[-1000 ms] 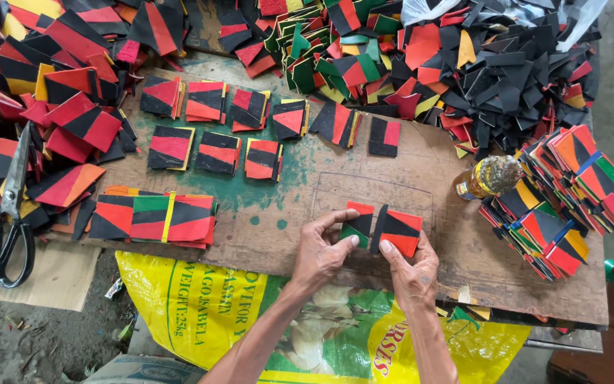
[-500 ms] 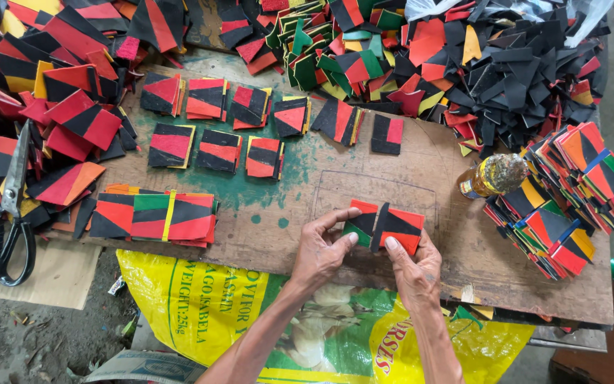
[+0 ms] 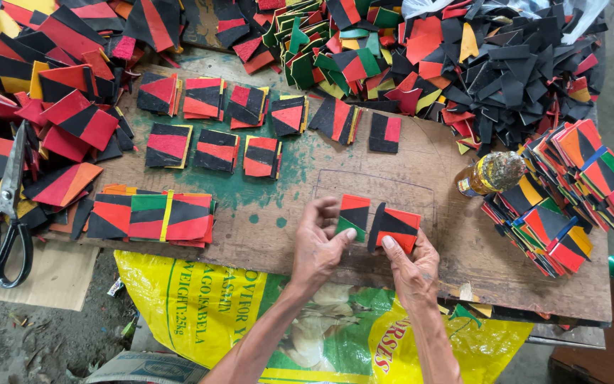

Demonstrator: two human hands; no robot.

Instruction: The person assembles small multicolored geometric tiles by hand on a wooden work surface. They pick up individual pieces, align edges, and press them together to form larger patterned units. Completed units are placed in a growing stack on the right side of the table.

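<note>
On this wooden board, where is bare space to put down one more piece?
Bare wood lies between the hands' two pieces and the rows of small squares, reaching right to the bottle. Another patch sits below the bottle, left of the striped stack. The top and left edges are crowded with scrap piles.

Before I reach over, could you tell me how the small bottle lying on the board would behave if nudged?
The bottle lies on its side on the board, so it would probably roll. It looks small, likely light. Stacked patches beside it might stop it.
</note>
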